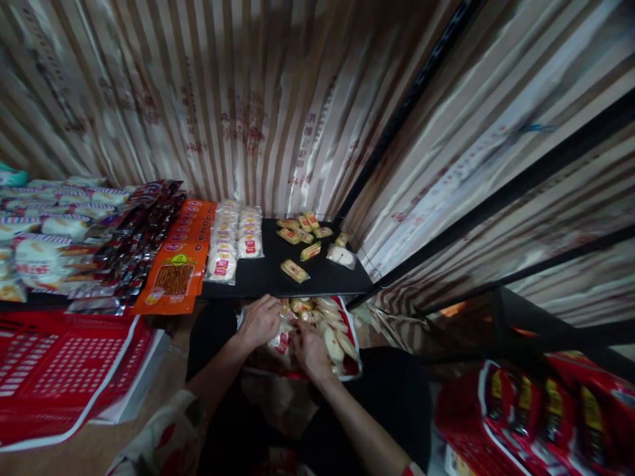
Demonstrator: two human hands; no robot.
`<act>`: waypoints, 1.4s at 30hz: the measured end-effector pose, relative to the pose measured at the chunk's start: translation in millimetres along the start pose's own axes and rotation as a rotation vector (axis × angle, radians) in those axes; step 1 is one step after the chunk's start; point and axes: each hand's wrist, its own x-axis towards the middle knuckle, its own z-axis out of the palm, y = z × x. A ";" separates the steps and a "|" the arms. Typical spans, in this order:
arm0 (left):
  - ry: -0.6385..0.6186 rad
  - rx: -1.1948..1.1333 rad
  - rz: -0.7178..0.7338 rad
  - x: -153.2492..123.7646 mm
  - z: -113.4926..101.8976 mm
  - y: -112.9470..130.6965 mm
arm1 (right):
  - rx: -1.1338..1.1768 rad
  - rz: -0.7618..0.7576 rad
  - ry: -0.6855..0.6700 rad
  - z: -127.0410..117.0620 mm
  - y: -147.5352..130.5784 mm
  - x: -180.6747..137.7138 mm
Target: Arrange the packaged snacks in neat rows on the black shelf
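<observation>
Between my knees sits a red basket (pixel 353 330) with a white rim, filled with wrapped snacks. My left hand (pixel 262 322) is over its left part, fingers bent and closed, their tips hidden among the packets. Reaching in at the middle, my right hand (pixel 311 350) has curled fingers pressed among the snacks; what they grip, if anything, is hidden. A clear packet of white round crackers (pixel 282 342) with a red label lies between the two hands. More white cracker packets (pixel 333 340) are stacked to the right, and small yellow-wrapped snacks (pixel 301 305) lie at the far side.
On the black shelf (pixel 278 285) ahead are loose yellow packets (pixel 295 270), rows of white cracker packs (pixel 221 264), an orange bag (pixel 173 271) and dark packets (pixel 143 231). Red baskets (pixel 59 370) stand left and right. Black posts (pixel 397 129) cross before striped curtains.
</observation>
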 end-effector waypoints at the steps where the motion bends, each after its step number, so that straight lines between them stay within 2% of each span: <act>1: -0.087 0.011 0.013 -3.7 1.4 3.7 | -0.060 0.032 -0.014 1.3 1.0 -2.2; 4: -0.309 0.026 -0.065 -13.1 10.2 12.3 | -0.193 0.105 -0.077 2.1 -0.7 -3.7; 6: -0.369 0.037 -0.162 -18.5 18.8 16.0 | -0.244 0.139 -0.122 0.8 -4.1 -2.1; 10: -0.377 0.042 -0.258 -26.1 34.2 17.1 | -0.299 0.151 -0.168 -1.8 -10.0 1.4; 14: -0.357 -0.036 -0.300 -27.3 40.4 12.9 | -0.245 0.084 -0.120 0.4 -5.4 1.3; 18: -0.307 -0.149 -0.351 -25.7 40.7 10.5 | -0.117 -0.003 -0.021 3.6 6.0 0.1; 24: -0.188 -0.338 -0.464 -21.1 43.0 4.6 | 0.020 -0.029 0.085 -5.6 6.2 5.9; 28: -0.079 -0.502 -0.517 -15.7 42.8 -1.4 | 0.156 -0.012 0.157 -17.0 -0.8 14.2; 31: 0.004 -0.632 -0.525 -11.8 38.9 -3.9 | 0.284 0.055 0.211 -22.6 -4.7 18.7; 37: 0.171 -0.772 -0.538 -6.4 32.1 -8.9 | 0.555 0.132 0.061 -14.8 -7.4 21.5; 42: 0.302 -0.758 -0.542 -4.3 27.9 -13.1 | 0.656 0.074 0.076 -8.9 -14.2 32.8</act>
